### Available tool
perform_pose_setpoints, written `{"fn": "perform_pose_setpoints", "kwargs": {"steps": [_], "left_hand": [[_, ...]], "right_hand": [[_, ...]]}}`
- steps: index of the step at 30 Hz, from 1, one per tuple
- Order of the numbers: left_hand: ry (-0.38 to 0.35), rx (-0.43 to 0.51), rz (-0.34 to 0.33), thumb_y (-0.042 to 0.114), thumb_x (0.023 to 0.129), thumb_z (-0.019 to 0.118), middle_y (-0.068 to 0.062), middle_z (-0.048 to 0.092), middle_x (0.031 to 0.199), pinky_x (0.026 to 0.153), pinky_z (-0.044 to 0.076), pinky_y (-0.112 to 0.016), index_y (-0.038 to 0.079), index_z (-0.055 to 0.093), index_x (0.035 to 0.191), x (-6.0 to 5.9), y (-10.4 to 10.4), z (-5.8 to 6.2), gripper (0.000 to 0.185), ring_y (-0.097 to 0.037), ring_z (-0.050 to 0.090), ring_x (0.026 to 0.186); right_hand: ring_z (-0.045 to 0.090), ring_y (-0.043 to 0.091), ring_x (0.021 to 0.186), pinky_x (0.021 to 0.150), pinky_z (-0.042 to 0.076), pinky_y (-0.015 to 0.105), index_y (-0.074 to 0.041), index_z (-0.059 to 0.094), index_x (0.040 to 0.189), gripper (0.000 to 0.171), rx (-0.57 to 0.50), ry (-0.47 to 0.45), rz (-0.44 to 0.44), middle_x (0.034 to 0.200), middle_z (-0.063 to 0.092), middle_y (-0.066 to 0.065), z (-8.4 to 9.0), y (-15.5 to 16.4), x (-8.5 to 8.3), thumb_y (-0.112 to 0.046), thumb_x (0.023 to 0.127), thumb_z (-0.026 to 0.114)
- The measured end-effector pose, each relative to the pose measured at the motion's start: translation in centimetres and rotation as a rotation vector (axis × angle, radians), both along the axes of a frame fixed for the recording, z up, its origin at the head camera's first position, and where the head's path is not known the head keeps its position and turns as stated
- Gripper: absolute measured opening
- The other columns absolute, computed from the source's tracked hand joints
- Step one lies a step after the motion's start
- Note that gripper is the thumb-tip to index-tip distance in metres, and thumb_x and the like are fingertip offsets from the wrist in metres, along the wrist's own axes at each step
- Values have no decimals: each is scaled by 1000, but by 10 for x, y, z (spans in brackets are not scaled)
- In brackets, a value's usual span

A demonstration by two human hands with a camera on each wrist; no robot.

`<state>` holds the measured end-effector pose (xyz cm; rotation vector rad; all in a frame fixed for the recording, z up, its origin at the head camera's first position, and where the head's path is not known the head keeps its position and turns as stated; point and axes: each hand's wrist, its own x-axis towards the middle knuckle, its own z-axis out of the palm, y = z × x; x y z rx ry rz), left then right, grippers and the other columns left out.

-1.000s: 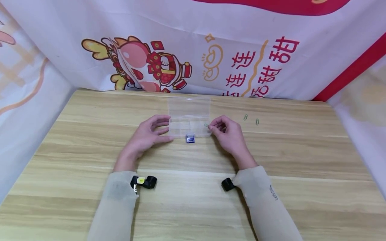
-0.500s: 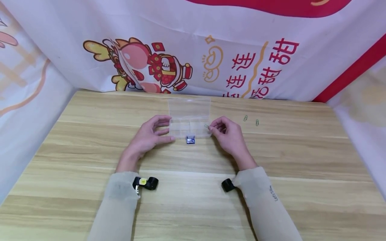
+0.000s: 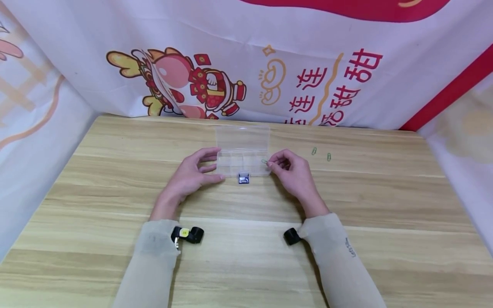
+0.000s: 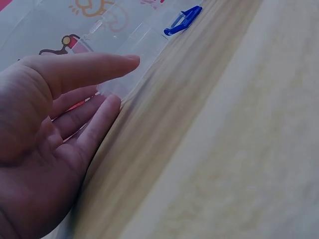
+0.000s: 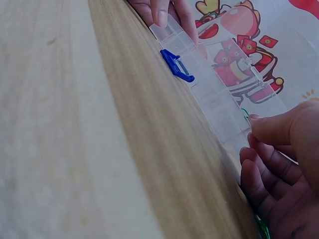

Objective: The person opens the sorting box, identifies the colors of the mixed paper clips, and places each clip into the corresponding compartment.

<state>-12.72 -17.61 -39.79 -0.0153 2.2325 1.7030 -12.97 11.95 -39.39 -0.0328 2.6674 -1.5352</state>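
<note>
A clear plastic compartment box point(image 3: 242, 160) lies open on the wooden table, its lid point(image 3: 242, 137) folded back and a blue latch point(image 3: 243, 179) at its near edge. My left hand point(image 3: 194, 171) rests with straight fingers against the box's left end point(image 4: 119, 84). My right hand point(image 3: 286, 169) pinches a small green paper clip point(image 3: 264, 161) over the box's right end. In the right wrist view the clip point(image 5: 244, 113) shows just past my fingertips point(image 5: 259, 124), beside the box point(image 5: 214, 94) and its latch point(image 5: 176, 65).
Two more green paper clips point(image 3: 313, 150) point(image 3: 328, 156) lie on the table right of the box. Printed cloth banners point(image 3: 246, 64) wall the table at the back and both sides. Bare wooden table point(image 3: 246, 256) stretches toward me.
Almost nothing has moved. My left hand has shifted slightly right against the box; my right hand still holds the clip at the same spot.
</note>
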Motion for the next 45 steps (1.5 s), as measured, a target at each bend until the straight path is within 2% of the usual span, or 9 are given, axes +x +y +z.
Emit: {"fn": "perform_pose_setpoints", "kwargs": {"steps": [7, 14, 17, 24, 32, 37, 45], "left_hand": [[12, -7, 13, 3, 84, 90, -10, 53, 160, 119, 55, -40, 23, 51, 159, -1, 1, -1, 87, -33, 59, 144], [25, -63, 34, 6, 87, 89, -10, 63, 141, 113, 59, -43, 25, 54, 157, -1, 2, 1, 80, -29, 67, 129], [26, -79, 35, 8, 88, 89, -9, 64, 139, 111, 60, -43, 26, 55, 157, -1, 2, 1, 79, -28, 67, 126], [30, -80, 45, 7, 87, 90, -9, 62, 140, 111, 60, -43, 25, 55, 157, -1, 2, 2, 80, -29, 66, 126], [43, -61, 50, 5, 86, 90, -11, 58, 152, 116, 57, -48, 24, 54, 157, 2, 3, 3, 82, -35, 63, 133], [44, -58, 53, 5, 86, 89, -11, 59, 151, 114, 58, -47, 24, 55, 157, 1, 5, 1, 81, -34, 65, 131], [43, -58, 52, 7, 86, 90, -10, 58, 152, 115, 57, -47, 26, 55, 157, 3, 6, -1, 81, -34, 64, 133]], "right_hand": [[62, 24, 94, 84, 54, 34, -13, 76, 105, 10, 4, 8, -6, 102, 71, 7, 0, 1, 0, -22, 102, 76], [62, 23, 94, 83, 54, 33, -12, 76, 104, 12, 0, 13, -16, 101, 72, 8, 0, 1, -1, -23, 101, 77], [62, 23, 93, 83, 54, 34, -12, 76, 104, 12, -6, 8, -21, 101, 71, 8, 0, 1, -1, -23, 100, 77], [62, 22, 93, 82, 54, 33, -12, 76, 105, 11, -4, 6, -20, 102, 71, 7, 0, -1, -2, -22, 100, 78], [63, 22, 91, 81, 55, 33, -11, 76, 103, 11, 5, 36, -9, 99, 72, 8, 1, -2, -3, -21, 100, 78], [63, 22, 93, 82, 55, 32, -12, 77, 104, 11, 11, 24, -8, 101, 72, 7, 0, 1, -2, -23, 100, 78], [61, 22, 99, 83, 55, 32, -14, 77, 110, 18, -12, 26, -101, 109, 72, 6, -2, 35, -4, -28, 99, 79]]}}
